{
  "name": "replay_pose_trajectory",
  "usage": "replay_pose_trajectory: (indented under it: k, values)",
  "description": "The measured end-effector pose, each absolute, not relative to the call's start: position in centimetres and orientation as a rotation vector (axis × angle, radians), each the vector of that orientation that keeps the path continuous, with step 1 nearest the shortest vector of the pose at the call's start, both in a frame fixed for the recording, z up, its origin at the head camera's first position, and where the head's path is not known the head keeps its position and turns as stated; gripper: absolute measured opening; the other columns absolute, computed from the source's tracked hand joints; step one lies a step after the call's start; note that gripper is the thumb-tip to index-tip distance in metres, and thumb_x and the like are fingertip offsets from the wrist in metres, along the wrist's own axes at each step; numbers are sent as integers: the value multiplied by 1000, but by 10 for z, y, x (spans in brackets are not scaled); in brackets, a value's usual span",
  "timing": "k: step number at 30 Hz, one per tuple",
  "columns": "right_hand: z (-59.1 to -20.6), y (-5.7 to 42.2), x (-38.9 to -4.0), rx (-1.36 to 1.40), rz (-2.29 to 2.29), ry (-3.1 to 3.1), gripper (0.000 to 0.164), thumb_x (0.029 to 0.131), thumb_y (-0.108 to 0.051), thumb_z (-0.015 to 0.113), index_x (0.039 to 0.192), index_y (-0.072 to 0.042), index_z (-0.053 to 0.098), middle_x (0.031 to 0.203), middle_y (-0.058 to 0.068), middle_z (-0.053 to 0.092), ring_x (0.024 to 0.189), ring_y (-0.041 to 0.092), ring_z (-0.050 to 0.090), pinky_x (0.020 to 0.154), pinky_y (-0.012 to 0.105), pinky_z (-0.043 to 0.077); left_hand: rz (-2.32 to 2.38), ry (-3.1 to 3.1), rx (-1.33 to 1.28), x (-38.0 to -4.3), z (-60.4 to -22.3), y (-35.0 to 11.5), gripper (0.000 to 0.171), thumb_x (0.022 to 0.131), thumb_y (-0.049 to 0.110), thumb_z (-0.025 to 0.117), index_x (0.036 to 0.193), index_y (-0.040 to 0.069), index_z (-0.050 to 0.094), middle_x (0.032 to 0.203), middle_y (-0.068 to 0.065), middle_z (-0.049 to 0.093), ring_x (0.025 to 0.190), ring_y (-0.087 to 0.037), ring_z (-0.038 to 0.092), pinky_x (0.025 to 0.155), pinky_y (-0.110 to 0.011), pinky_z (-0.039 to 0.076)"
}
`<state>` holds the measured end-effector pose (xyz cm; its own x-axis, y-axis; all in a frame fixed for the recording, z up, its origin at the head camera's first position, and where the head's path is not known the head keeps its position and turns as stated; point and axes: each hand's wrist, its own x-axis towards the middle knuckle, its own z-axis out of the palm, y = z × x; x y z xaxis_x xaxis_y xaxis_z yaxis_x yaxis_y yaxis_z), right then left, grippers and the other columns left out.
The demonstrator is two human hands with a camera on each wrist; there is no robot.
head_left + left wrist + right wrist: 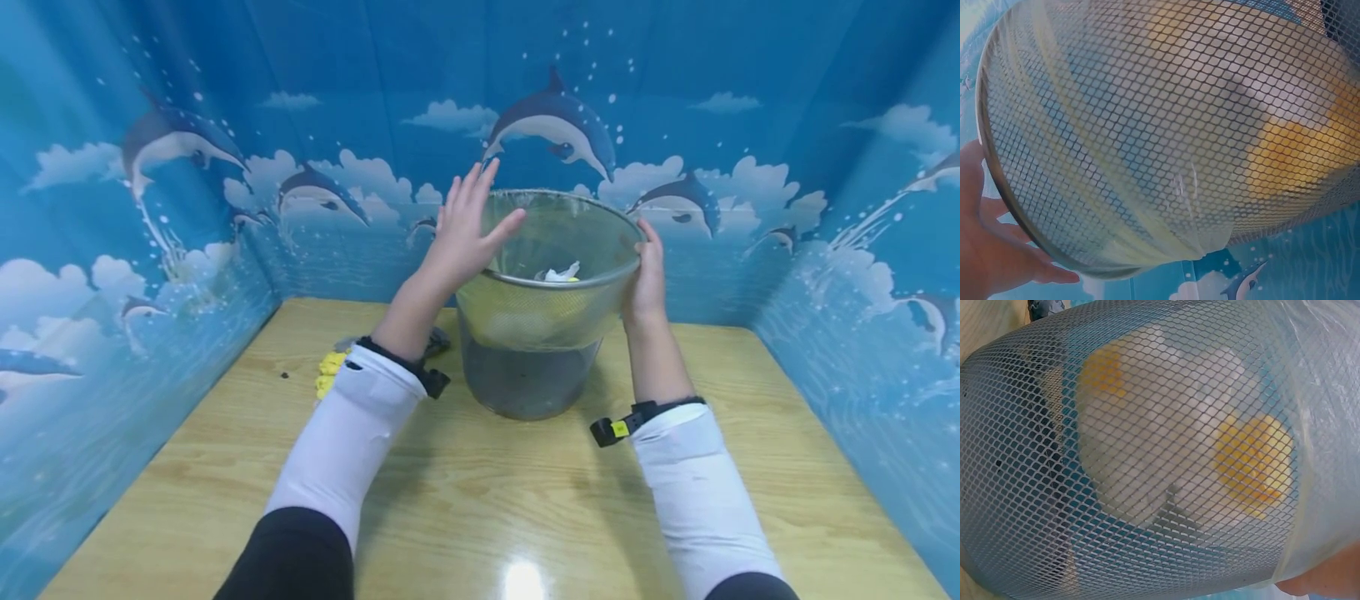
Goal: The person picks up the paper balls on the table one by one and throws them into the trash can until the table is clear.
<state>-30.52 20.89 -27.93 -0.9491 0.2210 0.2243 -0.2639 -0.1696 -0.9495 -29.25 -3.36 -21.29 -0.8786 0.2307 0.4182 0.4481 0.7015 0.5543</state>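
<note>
A round wire-mesh wastebasket (pixel 525 387) stands upright on the table, with a pale translucent plastic bag (pixel 525 321) lining it and folded down over the rim. Inside the bag, crumpled white and yellow pieces (pixel 1254 462) show through the mesh. At the left of the rim is my left hand (pixel 468 229), fingers straight and spread, thumb reaching over the opening. In the left wrist view those fingers lie beside the metal rim (pixel 1004 181). My right hand (pixel 648 271) grips the basket's right edge over the bag; part of that hand is hidden behind the basket.
Yellow crumpled items (pixel 328 371) and a dark grey piece (pixel 437 342) lie left of the basket, partly hidden by the left forearm. A small dark bit (pixel 284 375) is on the wooden table (pixel 510 500). Blue dolphin-print curtains (pixel 360 100) enclose the table at the back and sides.
</note>
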Motion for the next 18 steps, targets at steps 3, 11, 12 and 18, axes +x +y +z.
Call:
replay_pose_trajectory:
  k: [3, 11, 12, 18]
  values:
    - [-279, 209, -305, 52, 2183, -1781, 59, 95, -26, 26, 154, -22, 20, 160, -1, 13, 140, 21, 27, 116, 35, 22, -961, -2587, -536, -290, -216, -37, 78, 96, 54, 46, 157, 30, 5, 164, -2, 1, 150, -27, -7, 117, -57, 0]
    - [-279, 209, -306, 54, 2176, -1777, 59, 95, -26, 27, 154, -21, 22, 160, 0, 14, 139, 22, 28, 114, 34, 24, -956, -2570, -526, -283, -226, -50, 79, 95, 53, 49, 157, 28, 6, 164, -2, -2, 150, -27, -8, 117, -58, -1]
    - [-279, 209, -306, 54, 2178, -1776, 59, 95, -26, 27, 154, -21, 21, 160, 0, 14, 139, 22, 28, 114, 34, 24, -960, -2569, -523, -282, -227, -52, 80, 95, 53, 49, 157, 28, 6, 164, -2, -2, 150, -27, -8, 117, -58, -1]
    - [-279, 208, -305, 51, 2189, -1764, 60, 95, -24, 27, 154, -21, 21, 159, 0, 15, 140, 22, 28, 114, 34, 25, -938, -2578, -518, -274, -239, -63, 82, 94, 54, 49, 157, 28, 3, 163, -1, -9, 150, -27, -8, 117, -57, -2]
